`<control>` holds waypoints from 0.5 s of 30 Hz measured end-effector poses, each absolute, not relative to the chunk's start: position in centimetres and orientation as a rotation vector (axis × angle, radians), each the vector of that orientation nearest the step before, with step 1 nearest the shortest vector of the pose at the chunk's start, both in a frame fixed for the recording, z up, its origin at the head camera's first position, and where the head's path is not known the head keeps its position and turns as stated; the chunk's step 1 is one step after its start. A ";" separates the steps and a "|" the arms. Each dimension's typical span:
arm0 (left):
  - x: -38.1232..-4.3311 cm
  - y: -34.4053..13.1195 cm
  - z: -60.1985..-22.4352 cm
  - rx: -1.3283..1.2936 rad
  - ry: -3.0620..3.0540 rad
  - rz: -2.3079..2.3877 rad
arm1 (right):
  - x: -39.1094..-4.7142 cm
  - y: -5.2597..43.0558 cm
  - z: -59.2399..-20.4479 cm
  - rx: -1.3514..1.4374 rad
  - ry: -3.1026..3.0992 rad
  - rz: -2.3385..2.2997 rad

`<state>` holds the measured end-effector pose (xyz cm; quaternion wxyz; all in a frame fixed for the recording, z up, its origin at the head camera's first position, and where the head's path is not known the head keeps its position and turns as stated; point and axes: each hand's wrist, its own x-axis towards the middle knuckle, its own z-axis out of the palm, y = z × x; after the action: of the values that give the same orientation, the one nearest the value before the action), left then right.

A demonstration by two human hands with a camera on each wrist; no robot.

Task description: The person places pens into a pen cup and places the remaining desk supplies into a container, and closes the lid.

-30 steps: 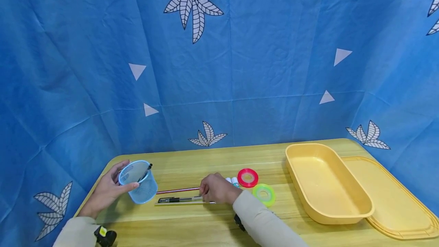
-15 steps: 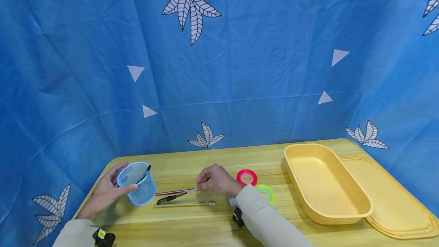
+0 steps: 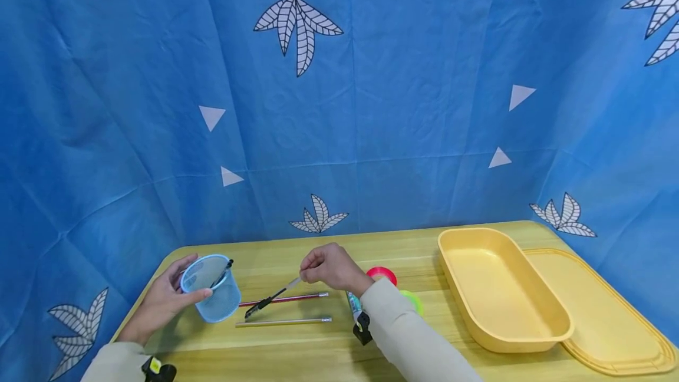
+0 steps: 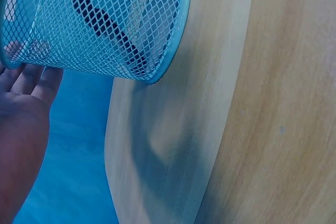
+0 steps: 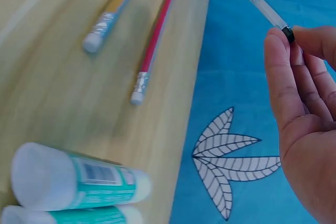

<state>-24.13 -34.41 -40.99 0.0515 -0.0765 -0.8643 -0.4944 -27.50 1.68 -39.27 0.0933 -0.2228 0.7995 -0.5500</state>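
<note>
Head view: clear-barrelled pen (image 3: 265, 302) is pinched by its plain end in the right hand (image 3: 331, 265), thumb against fingers; dark end is angled down-left, over red pencil (image 3: 306, 297). Whether that end is touching the table (image 3: 297, 349) can't be told. Mesh cup (image 3: 223, 300) is gripped by the left hand (image 3: 161, 302) near the left edge, mouth tilted, second pen (image 3: 229, 263) leaned on its rim inside.

Judgement: with the pinch at the extreme end, swing is likely, so the lift should be slow. Dark end should be raised clear of red pencil before any sideways move, or it may be dragged. Pinch should be firmed, not twisted. Cup should be held steady, tilt unchanged, so second pen isn't spilled.
</note>
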 end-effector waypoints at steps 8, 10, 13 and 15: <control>-24.1 -34.5 -41.2 -0.263 -2.601 -1.527 | -28.0 1.6 -37.8 -0.686 2.381 -1.670; -24.1 -34.5 -41.3 -0.282 -2.585 -1.533 | -28.1 1.5 -37.4 -0.693 2.386 -1.672; -24.2 -34.6 -41.5 -0.307 -2.565 -1.542 | -28.3 1.5 -36.8 -0.701 2.388 -1.682; -24.3 -34.6 -41.5 -0.300 -2.566 -1.540 | -28.4 1.5 -36.3 -0.714 2.386 -1.688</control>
<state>-24.26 -34.60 -41.45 0.0672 -0.0995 -0.8512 -0.5109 -28.37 1.47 -36.33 0.0662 -0.2368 0.7913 -0.5599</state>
